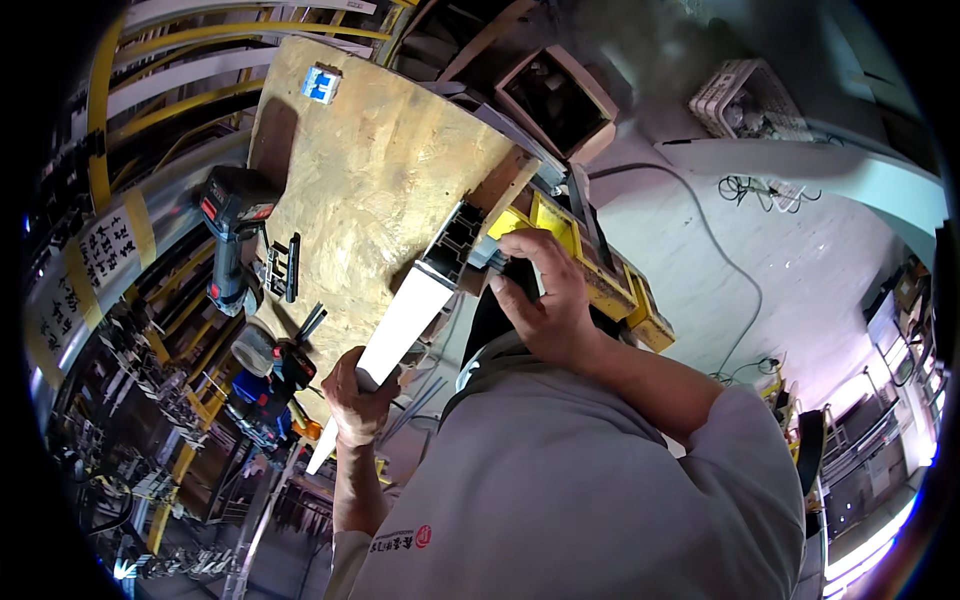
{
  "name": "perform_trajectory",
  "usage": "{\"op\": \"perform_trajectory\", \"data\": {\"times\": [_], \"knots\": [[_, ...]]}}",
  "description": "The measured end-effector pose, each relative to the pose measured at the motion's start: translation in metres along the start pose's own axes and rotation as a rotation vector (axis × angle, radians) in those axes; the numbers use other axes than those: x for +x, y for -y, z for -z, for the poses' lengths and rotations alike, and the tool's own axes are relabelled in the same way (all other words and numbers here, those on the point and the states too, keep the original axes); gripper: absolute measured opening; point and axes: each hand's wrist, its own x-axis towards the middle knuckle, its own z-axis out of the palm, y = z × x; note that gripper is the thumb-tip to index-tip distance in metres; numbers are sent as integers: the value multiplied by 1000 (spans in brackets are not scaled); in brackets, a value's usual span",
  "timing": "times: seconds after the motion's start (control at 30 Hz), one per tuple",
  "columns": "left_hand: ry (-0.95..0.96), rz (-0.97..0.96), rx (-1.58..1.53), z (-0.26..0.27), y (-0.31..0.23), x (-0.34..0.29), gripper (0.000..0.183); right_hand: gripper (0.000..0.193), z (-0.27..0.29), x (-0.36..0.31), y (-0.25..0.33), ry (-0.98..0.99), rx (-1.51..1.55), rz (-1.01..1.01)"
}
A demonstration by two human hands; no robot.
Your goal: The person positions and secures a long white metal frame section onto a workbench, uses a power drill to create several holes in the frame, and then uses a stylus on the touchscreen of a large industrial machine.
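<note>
Head cam shows a long white profile [405, 325] running diagonally just left of the frame's centre, with a black slotted piece [455, 240] right at its upper end. Left hand [358, 400] has its fingers wrapped around the profile, lower centre-left of the frame. Right hand [550, 300] is around mid-frame, thumb and fingers curled toward each other beside a yellow bin [555, 222]; honestly can't tell if it's pinching anything, the fingertips are too dark and cluttered.

Wooden table [380, 160] fills the upper left of the frame. On its left side there's a dark cordless drill [232, 240] and a small black part [292, 268], with a blue power tool [258, 400] lower down. Small blue-and-white box [321, 84] near the top corner. Beyond that, a cardboard box [594, 140] at top centre and a white crate [712, 100] upper right.
</note>
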Motion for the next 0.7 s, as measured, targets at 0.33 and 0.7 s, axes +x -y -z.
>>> {"op": "perform_trajectory", "data": {"times": [0.33,0.7], "knots": [[-25,137,73,45,-16,-24,30,52,-19,-7,-12,223,442,-192],[-431,176,-20,177,-42,-103,36,45,-87,1,98,828,888,-16]]}}
